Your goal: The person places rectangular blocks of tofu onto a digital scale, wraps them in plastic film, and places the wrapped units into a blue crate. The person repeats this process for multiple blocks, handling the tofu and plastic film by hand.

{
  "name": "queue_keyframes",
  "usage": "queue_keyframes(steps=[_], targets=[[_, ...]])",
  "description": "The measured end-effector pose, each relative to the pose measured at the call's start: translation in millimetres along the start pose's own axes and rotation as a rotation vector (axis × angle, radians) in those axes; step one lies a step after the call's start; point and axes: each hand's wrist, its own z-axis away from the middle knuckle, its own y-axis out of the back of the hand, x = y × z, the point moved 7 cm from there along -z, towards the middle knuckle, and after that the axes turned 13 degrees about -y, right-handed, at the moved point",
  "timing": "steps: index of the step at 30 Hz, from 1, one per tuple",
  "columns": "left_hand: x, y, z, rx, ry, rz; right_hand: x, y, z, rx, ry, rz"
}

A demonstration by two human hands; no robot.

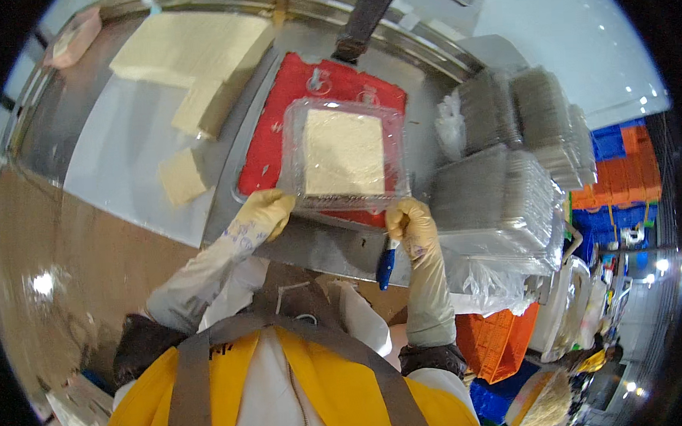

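My left hand, in a cream rubber glove, is closed at the near left corner of a clear plastic clamshell container. Inside the container lies a square pale block, possibly tofu. At the near right corner, my gloved right hand has its fingers curled against the container's edge. A blue-handled tool hangs down beside my right hand; its other end is hidden. Under the container is a red, white-marked surface within a metal-edged tray.
On the left, large pale blocks and a smaller cut block rest on a white board. Stacked clear plastic containers stand on the right. Below them is an orange crate. A dark upright post rises behind the tray.
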Motion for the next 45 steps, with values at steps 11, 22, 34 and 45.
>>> queue_keyframes(steps=[11, 22, 34, 45], targets=[[-93, 168, 174, 0.318, 0.185, -0.399, -29, 23, 64, 0.244, 0.372, 0.377], [-33, 179, 216, 0.734, -0.15, -0.52, 22, -246, 55, -0.732, -0.103, 0.421], [-78, 338, 301, 0.888, -0.301, -0.154, 22, -450, 22, -0.269, 0.666, 0.669], [-10, 389, 233, 0.787, -0.701, 0.74, -45, -460, 54, 0.153, 1.141, 0.769]])
